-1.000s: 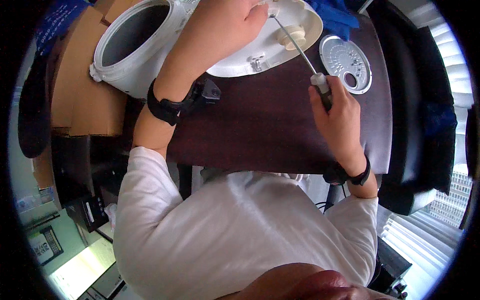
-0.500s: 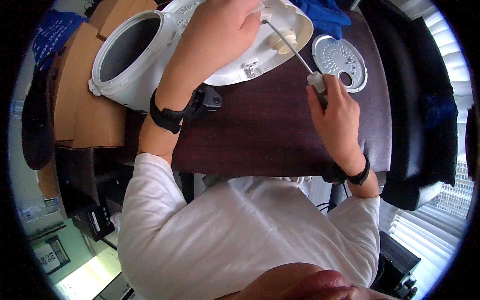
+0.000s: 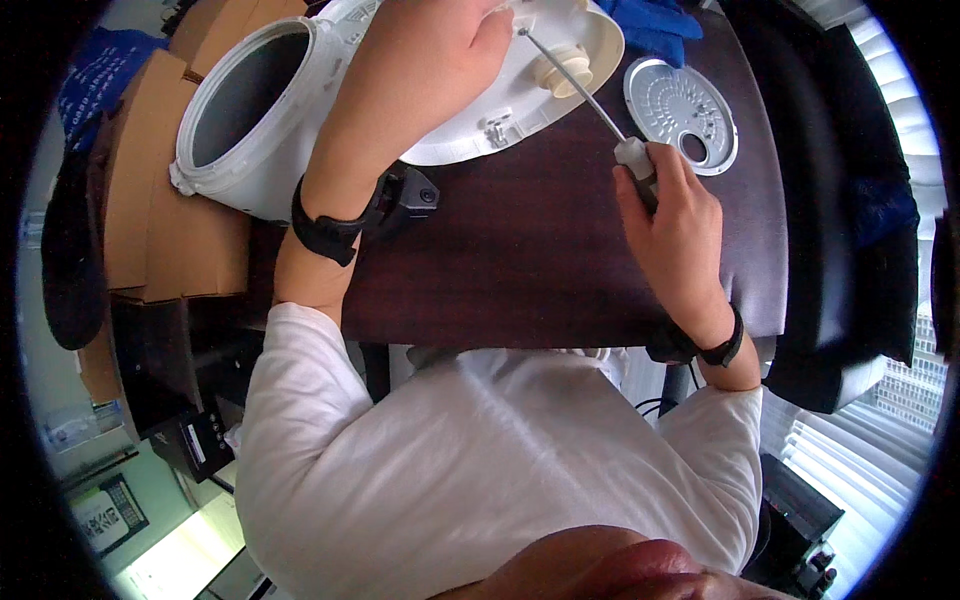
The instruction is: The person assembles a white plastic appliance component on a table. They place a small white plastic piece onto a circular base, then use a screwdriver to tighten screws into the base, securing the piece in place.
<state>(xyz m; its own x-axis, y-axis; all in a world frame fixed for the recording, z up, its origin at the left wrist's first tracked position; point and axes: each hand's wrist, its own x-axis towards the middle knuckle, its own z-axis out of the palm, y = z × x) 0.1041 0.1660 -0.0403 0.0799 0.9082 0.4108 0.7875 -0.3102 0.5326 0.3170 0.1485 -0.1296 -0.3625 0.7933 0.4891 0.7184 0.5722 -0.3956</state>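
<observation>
My right hand [image 3: 675, 225] is closed around the handle of a screwdriver [image 3: 575, 85]. Its long metal shaft slants up and left, and the tip meets a small fitting on the inner face of a white plastic shell [image 3: 455, 145]. Beside that tip is my left hand [image 3: 445, 45], thumb and finger drawn together over the shell. What they pinch, if anything, is hidden, and the top edge cuts off part of this hand. A cream round knob-like part [image 3: 563, 72] sits on the shell to the right of the tip.
A white cylinder with a dark opening [image 3: 285, 165] lies at the left, next to cardboard boxes [image 3: 150, 190]. Right of the shell, a grey perforated disc [image 3: 715, 115] with one larger hole rests on the dark brown table [image 3: 510, 260]. Blue cloth [image 3: 650, 30] lies behind it.
The shell and cylinder sit slightly further left and up in the picture. The screwdriver tip remains at the same fitting, and both hands keep nearly the same pose.
</observation>
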